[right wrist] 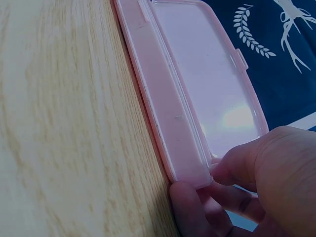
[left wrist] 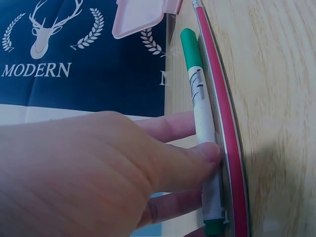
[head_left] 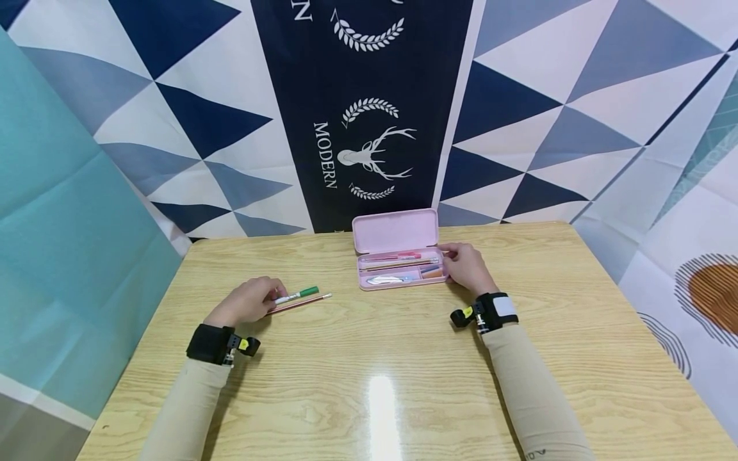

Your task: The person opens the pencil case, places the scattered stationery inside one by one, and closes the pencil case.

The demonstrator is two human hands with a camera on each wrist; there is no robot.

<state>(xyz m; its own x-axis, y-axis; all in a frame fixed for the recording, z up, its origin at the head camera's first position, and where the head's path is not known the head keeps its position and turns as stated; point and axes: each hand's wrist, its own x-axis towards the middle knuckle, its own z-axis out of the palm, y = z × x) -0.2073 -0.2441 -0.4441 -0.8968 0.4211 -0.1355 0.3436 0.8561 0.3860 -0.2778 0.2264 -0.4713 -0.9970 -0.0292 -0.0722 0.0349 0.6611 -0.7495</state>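
My left hand (head_left: 248,301) pinches a white marker with a green cap (left wrist: 191,49) between thumb and fingers, low over the left part of the table. A red-striped pencil (left wrist: 228,128) with a pale tip lies alongside the marker. My right hand (head_left: 468,267) grips the right end of a pink pencil case (right wrist: 170,113), thumb at the top edge and fingers around the end. The case's lid (head_left: 394,232) stands raised at the back. Inside the case are a red pen (head_left: 409,256), a pencil (head_left: 398,264) and small blue and orange pieces (head_left: 431,273).
The wooden table (head_left: 323,358) carries a bright light reflection near its front. Behind it hangs a patterned cloth (head_left: 369,128) with a deer head, and a teal cloth (head_left: 63,224) borders the left side. A whitish item (head_left: 386,280) lies in the case's front compartment.
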